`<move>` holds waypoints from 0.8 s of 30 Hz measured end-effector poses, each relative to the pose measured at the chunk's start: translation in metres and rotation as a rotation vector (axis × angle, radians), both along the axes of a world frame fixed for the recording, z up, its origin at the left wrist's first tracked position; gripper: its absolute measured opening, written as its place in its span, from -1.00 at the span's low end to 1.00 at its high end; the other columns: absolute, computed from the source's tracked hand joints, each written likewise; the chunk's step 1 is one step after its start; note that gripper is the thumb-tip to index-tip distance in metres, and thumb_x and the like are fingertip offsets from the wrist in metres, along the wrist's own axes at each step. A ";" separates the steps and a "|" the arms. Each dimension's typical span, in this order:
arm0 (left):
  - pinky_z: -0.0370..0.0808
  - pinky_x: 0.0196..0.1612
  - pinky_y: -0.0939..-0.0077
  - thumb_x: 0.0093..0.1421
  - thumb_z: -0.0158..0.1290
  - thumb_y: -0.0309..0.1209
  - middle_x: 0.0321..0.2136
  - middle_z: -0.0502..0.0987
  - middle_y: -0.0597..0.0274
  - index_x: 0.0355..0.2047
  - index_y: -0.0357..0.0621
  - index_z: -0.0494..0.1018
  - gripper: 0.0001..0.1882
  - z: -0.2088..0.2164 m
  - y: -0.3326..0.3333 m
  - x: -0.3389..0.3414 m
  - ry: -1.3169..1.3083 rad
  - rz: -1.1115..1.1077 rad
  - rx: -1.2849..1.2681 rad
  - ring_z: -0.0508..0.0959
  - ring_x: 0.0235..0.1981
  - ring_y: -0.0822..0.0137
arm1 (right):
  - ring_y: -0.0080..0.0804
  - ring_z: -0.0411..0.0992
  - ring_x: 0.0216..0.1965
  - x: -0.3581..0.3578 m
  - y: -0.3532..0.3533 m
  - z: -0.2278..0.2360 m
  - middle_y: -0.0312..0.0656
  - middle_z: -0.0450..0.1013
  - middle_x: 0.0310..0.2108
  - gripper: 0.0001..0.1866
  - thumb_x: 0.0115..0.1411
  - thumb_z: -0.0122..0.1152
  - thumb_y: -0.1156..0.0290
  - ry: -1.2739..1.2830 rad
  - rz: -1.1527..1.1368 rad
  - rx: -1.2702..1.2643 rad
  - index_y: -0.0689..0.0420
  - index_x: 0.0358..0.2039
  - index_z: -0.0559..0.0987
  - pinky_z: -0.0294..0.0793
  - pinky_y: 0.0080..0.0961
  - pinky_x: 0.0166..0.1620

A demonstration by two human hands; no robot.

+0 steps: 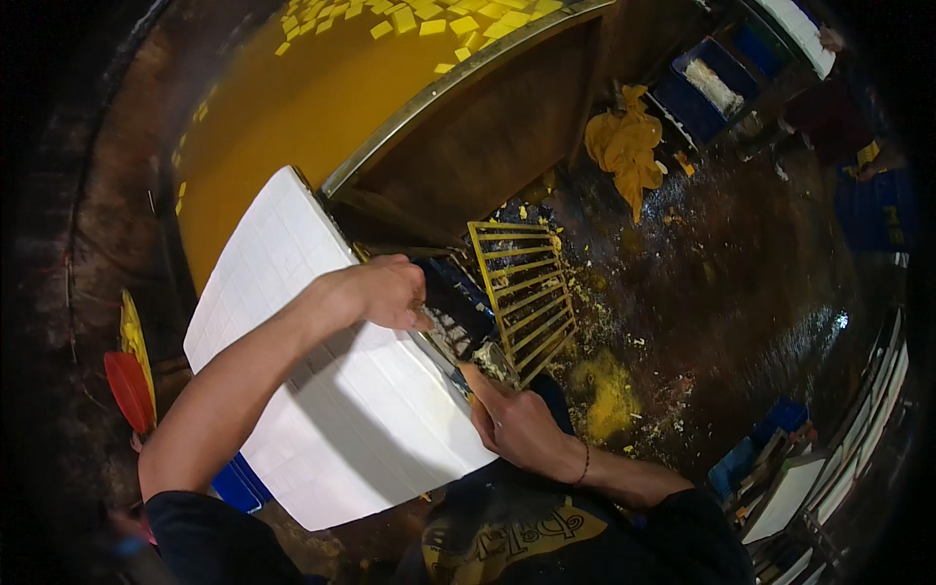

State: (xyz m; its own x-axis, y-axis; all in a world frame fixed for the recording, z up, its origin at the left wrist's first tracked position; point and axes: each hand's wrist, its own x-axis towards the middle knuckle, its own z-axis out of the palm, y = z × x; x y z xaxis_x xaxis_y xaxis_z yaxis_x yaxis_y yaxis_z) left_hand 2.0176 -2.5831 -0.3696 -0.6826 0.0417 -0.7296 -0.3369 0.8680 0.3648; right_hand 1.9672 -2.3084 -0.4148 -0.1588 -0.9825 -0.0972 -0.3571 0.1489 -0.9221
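Note:
In front of me lies a large white slab [292,302], scored with faint lines into blocks, which looks like tofu. Along its right side shows the thin dark edge of a board [444,361] beneath it. My left hand [390,292] is closed round the upper part of that edge, its fingertips partly hidden. Lower on the same edge, my right hand [526,429] is closed too, with a finger stretched along the rim. Past the slab's far end is a vat [439,93] of yellow-brown liquid, where yellow blocks [429,19] float.
A yellow slatted rack [526,292] leans just right of my hands. Yellow crumbs lie on the wet dark floor [721,292]. Orange sheeting [624,141] and a blue crate [707,88] stand beyond. To the left is a red basin [130,390]; white boards [790,497] are stacked lower right.

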 end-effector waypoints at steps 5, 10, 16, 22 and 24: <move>0.46 -0.13 0.17 0.04 0.18 -0.11 -0.56 0.56 -0.12 -0.41 -0.33 0.60 -0.57 -0.027 0.041 0.006 0.110 -0.033 0.182 0.58 -0.34 -0.06 | 0.05 0.53 -0.48 -0.001 0.048 -0.003 0.13 0.49 -0.37 -0.33 0.10 0.18 0.57 -0.020 0.025 -0.022 0.26 0.24 0.20 0.54 -0.21 -0.49; 0.47 -0.21 0.33 0.06 0.19 -0.17 -0.41 0.61 -0.03 -0.35 -0.24 0.62 -0.66 -0.031 0.076 -0.019 -0.146 -0.128 0.281 0.59 -0.31 0.18 | -0.01 0.50 -0.45 0.018 0.071 -0.028 0.07 0.45 -0.40 -0.32 0.07 0.20 0.61 0.007 -0.086 -0.098 0.21 0.25 0.25 0.52 -0.22 -0.45; 0.43 -0.34 0.56 0.13 0.21 -0.27 -0.43 0.63 0.36 -0.28 -0.24 0.65 -0.72 0.025 0.085 -0.021 -0.247 0.359 0.541 0.49 -0.41 0.54 | -0.13 0.53 -0.39 -0.037 0.065 0.036 -0.01 0.52 -0.34 -0.46 0.10 0.21 0.62 0.169 -0.105 -0.234 0.14 0.15 0.45 0.53 -0.31 -0.33; 0.42 -0.39 0.59 0.00 0.27 -0.44 -0.48 0.60 0.22 -0.34 -0.36 0.62 -0.77 0.128 0.124 0.135 0.334 0.765 0.722 0.50 -0.45 0.50 | -0.61 0.45 -0.47 -0.002 0.131 0.105 -0.17 0.56 -0.35 -0.59 0.23 0.11 0.57 -0.272 -0.081 -0.142 0.35 0.10 0.45 0.45 -0.63 -0.36; 0.45 -0.40 0.54 -0.03 0.25 -0.50 -0.48 0.59 0.12 -0.38 -0.35 0.61 -0.81 0.135 0.157 0.225 0.617 0.850 0.916 0.51 -0.45 0.41 | -0.64 0.36 -0.56 0.036 0.153 0.101 -0.20 0.51 -0.43 -0.56 0.26 0.12 0.54 -0.412 -0.131 -0.192 0.39 0.14 0.40 0.33 -0.70 -0.49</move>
